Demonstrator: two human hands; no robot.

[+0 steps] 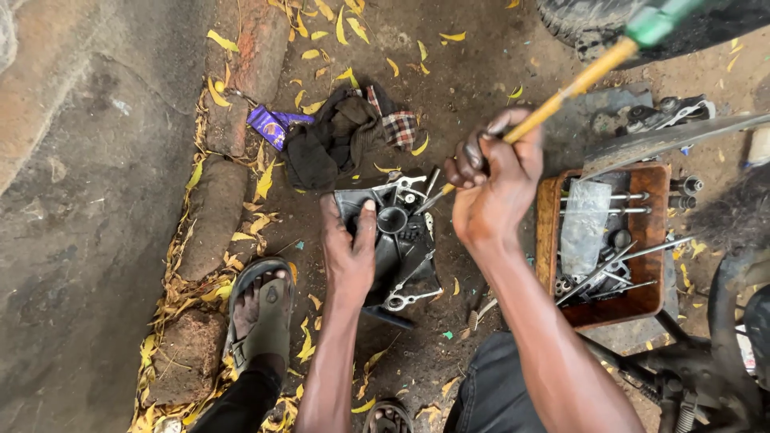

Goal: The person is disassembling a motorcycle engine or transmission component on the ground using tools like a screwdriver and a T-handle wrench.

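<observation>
Evidently mid-prying: left hand (350, 255) clamped on dark grey metal engine cover (399, 244) lying on the dirt ground (473, 88), right hand (491, 186) closed round yellow-handled screwdriver (561, 92), tip at its round central bore. Next, probably: firm bracing, controlled leverage.

Two hands — left hand (346, 250), right hand (491, 186). One screwdriver (561, 95), one engine cover (399, 240), one wooden tray (654, 240). One dark rag (333, 136) — one purple wrapper (271, 124).
</observation>
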